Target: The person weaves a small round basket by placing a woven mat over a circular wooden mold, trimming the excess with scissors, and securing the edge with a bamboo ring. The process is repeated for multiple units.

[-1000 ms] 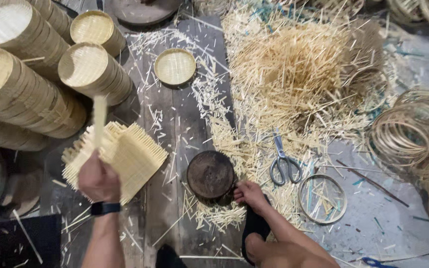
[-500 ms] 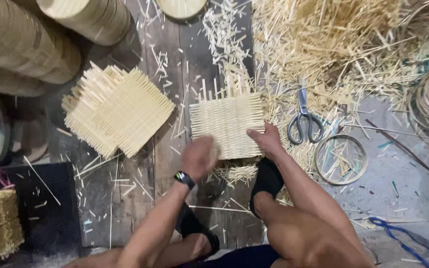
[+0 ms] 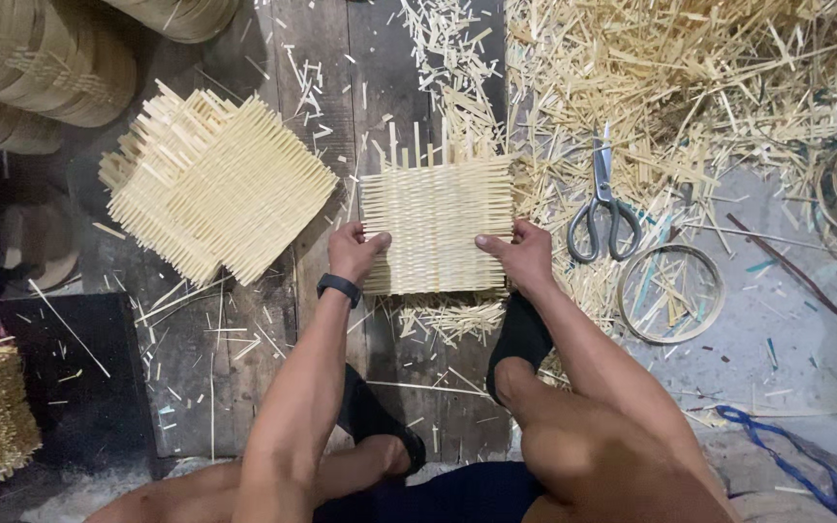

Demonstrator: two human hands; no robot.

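Both hands grip a square woven bamboo mat point(image 3: 436, 232) lying flat on the plank floor point(image 3: 326, 116): the left hand point(image 3: 353, 252) pinches its left edge, the right hand point(image 3: 520, 257) its right edge. A stack of similar mats point(image 3: 215, 194) lies to the left, scissors point(image 3: 603, 213) and a bamboo ring point(image 3: 671, 292) to the right.
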